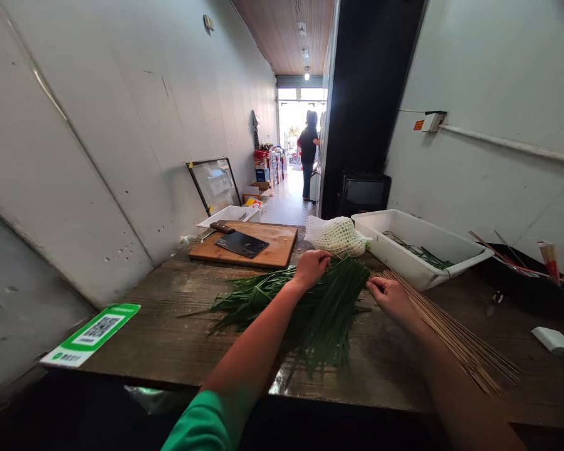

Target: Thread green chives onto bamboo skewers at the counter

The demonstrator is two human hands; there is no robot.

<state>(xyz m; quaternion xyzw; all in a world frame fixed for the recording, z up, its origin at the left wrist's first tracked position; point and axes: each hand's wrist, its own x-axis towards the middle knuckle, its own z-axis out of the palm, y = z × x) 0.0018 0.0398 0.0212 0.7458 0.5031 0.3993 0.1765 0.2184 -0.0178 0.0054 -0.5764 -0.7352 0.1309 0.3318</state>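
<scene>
A fan of long green garlic chives (pixel 333 307) hangs between my hands over the wooden table. My left hand (pixel 313 268) is closed at its upper left, pinching a thin bamboo skewer (pixel 337 255) whose tip end runs into the chives. At the fan's upper right edge, my right hand (pixel 391 295) is closed, fingertips pressed together on the chives. More loose chives (pixel 249 291) lie behind my left forearm. Beside and partly under my right hand, a bundle of bamboo skewers (pixel 455 335) is spread on the table.
A cleaver (pixel 242 243) rests on a cutting board (pixel 282 241). Behind the chives are a foam-net-wrapped bundle (pixel 336 235) and a white bin (pixel 385 250) holding greens. A QR-code sign (pixel 94 332) lies left, a white adapter (pixel 555 341) right. Far off, a person (pixel 309 150) stands near the doorway.
</scene>
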